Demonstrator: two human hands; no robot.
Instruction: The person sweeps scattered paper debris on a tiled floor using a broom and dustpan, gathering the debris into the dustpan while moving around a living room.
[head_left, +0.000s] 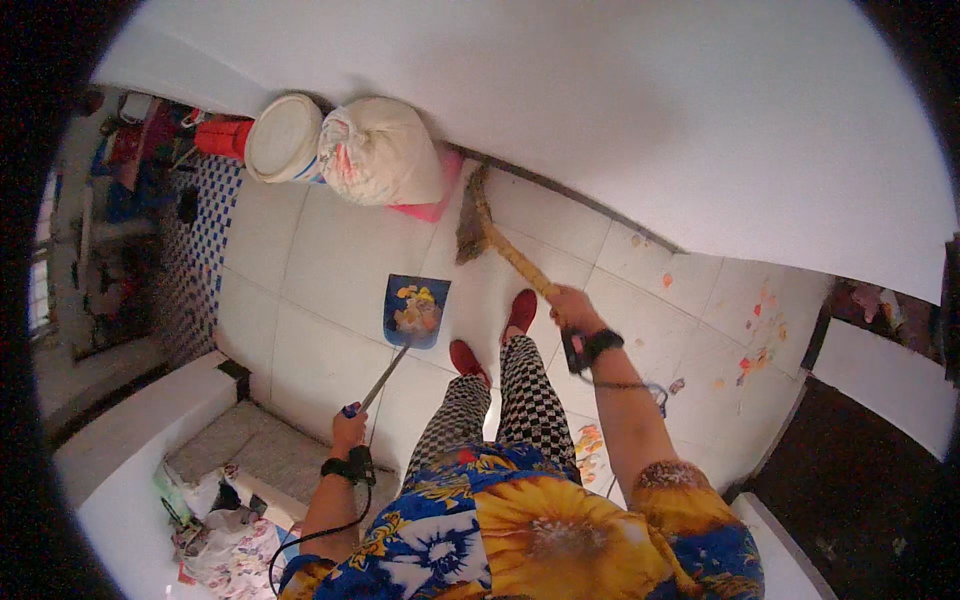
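My left hand (349, 430) is closed around the thin handle of a blue dustpan (415, 337), which rests on the tiled floor. Orange, yellow and greyish debris (417, 309) lies in the pan. With my right hand (576, 309) I grip the yellowish handle of a broom (517, 259). Its dark bristles (472, 225) are up by the wall, right of the pink item under the sack, apart from the dustpan. Orange and red scraps (759, 360) are scattered on the floor to the right, and more (590, 450) lie close to my right leg.
A tied whitish sack (386, 154), a lidded white bucket (283, 139) and a red container (217, 137) line the wall. Bags (232, 547) sit at lower left beside a low ledge (161, 409). A blue-checked surface (202, 240) is at left, a dark opening or surface (817, 480) at right.
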